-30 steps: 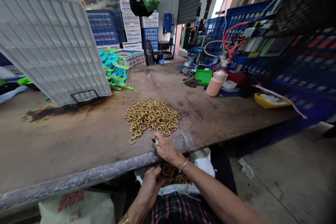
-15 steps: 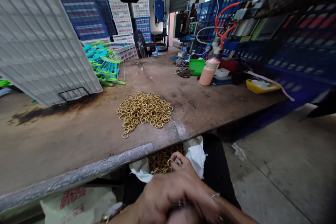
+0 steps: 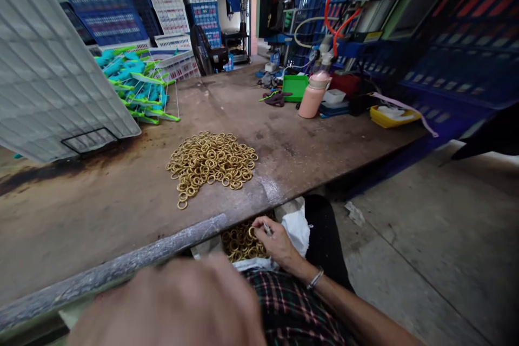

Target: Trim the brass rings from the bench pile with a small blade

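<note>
Left hand has swung away from the right forearm, which it crossed half a second ago — now it's a big motion-blurred shape at lower left, close to the camera. Right hand stays over the sack, much as in the previous frame; a second ago it was up at the table edge, by the pile of rings.

Right hand: thumb and fingertips pinch one brass-coloured ring, with a slim, light-coloured object also tucked between the fingers. Left hand: fingers too blurred, can't tell if curled or spread, or whether anything is held.

Right forearm comes in from lower right, bracelet at the wrist, hand pointing up-left. Left hand shows its back, knuckles up, partly covering the table's near edge.

Pile sits on the table, beyond both hands — more rings lie inside the open sack, below the edge.
</note>
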Demonstrator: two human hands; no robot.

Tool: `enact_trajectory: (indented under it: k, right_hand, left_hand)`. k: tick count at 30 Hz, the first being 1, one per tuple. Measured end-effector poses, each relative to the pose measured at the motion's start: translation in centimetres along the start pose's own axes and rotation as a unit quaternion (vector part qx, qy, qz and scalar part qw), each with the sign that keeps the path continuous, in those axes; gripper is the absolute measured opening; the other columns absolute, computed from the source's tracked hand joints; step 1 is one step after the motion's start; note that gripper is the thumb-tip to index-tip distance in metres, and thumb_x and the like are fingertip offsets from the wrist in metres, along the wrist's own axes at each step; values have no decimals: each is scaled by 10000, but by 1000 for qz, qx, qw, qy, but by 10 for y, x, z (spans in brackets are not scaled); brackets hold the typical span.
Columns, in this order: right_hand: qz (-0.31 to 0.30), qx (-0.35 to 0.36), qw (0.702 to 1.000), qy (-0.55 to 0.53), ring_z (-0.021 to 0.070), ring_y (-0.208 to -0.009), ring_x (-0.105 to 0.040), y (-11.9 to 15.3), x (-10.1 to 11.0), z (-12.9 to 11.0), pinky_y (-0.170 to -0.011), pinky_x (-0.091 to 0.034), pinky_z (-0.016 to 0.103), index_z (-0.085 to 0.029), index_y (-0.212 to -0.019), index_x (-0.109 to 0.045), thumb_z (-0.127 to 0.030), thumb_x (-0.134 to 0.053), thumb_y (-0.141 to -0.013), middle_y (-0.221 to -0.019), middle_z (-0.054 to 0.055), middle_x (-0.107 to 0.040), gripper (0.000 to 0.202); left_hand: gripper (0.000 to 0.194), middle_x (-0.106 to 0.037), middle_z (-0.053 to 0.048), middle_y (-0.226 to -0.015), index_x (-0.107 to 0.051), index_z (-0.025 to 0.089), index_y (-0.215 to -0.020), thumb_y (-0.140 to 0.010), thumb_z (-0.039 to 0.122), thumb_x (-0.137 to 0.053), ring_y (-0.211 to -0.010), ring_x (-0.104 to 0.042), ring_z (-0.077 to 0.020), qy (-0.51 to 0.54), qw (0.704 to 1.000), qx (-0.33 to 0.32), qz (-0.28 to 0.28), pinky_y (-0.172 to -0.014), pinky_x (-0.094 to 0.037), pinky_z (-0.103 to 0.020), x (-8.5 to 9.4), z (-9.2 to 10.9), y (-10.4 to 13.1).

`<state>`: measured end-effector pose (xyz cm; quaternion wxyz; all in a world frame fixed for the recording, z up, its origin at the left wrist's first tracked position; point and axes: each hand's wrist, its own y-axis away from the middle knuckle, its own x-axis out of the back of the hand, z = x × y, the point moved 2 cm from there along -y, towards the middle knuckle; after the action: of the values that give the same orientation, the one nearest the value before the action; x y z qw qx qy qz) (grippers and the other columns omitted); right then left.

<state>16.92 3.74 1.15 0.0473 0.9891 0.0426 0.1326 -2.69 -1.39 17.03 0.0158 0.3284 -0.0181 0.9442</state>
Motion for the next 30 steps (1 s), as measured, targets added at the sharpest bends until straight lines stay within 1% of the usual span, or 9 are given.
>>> enact_trajectory:
  k: [3, 6, 8, 11, 14, 17, 23, 27, 30]
  right_hand:
    - [-10, 26, 1000, -5, 92, -550, -421, -4, 3, -17, -540, -357, 203, -164, -782, -609, -275, -479, -754, -576, -42, -478, 174]
    - [-36, 57, 998, 0, 105, -603, -488, -5, 2, -30, -597, -398, 217, -162, -823, -628, -285, -471, -781, -643, -18, -561, 204]
    - [-54, 87, 995, 3, 116, -658, -530, -5, -1, -37, -646, -419, 227, -164, -850, -629, -272, -455, -801, -710, -1, -606, 211]
    - [-81, 133, 988, 17, 118, -679, -547, -6, -6, -44, -659, -423, 224, -170, -852, -621, -249, -435, -817, -745, 7, -623, 206]
    - [-78, 138, 987, 38, 106, -646, -520, -11, -11, -50, -633, -409, 213, -165, -882, -599, -231, -448, -804, -731, -2, -599, 182]
    - [-73, 98, 992, 37, 97, -637, -482, -18, -16, -55, -613, -387, 203, -162, -902, -570, -229, -468, -790, -728, -16, -564, 166]
    - [-153, 29, 987, -39, 76, -517, -386, -28, -32, -58, -514, -327, 186, -169, -722, -504, -361, -417, -849, -552, -59, -441, 246]
    - [-165, 10, 985, -56, 72, -501, -364, -33, -38, -56, -498, -312, 190, -169, -683, -472, -378, -418, -845, -549, -60, -425, 271]
    - [-154, 27, 987, -44, 69, -518, -346, -36, -40, -58, -500, -303, 186, -166, -673, -469, -347, -444, -828, -564, -64, -393, 239]
  left_hand:
    - [255, -588, -30, -634, -633, 165, -904, -814, 348, -480, -543, -547, -153, 198, 979, 52, -5, -490, -474, -284, -27, -8, -30]
    - [344, -579, -21, -697, -559, 145, -942, -734, 418, -582, -525, -521, -105, 380, 905, 191, -30, -421, -394, -191, -67, -36, -43]
    - [388, -541, 7, -664, -550, 147, -903, -698, 473, -596, -466, -461, -76, 387, 889, 241, -45, -381, -334, -172, -87, -53, -43]
    - [356, -493, 29, -613, -549, 147, -795, -713, 492, -570, -443, -406, -64, 406, 879, 233, -90, -383, -300, -175, -103, -64, -40]
    - [326, -434, 53, -516, -519, 157, -678, -741, 477, -543, -424, -355, -67, 385, 897, 204, -74, -404, -287, -188, -102, -63, -41]
    - [297, -425, 51, -494, -526, 165, -627, -751, 435, -545, -455, -367, -86, 305, 940, 155, -3, -457, -315, -207, -94, -63, -45]
    - [177, -553, -7, -643, -642, 190, -674, -759, 325, -566, -645, -485, -148, 164, 980, 16, 107, -649, -383, -249, -80, -72, -47]
    - [164, -584, -8, -640, -648, 194, -698, -764, 317, -562, -624, -502, -146, 174, 981, 13, 87, -636, -390, -249, -78, -76, -46]
    - [209, -516, 26, -545, -605, 184, -693, -771, 368, -545, -517, -448, -114, 239, 967, 72, 49, -529, -368, -227, -79, -75, -45]
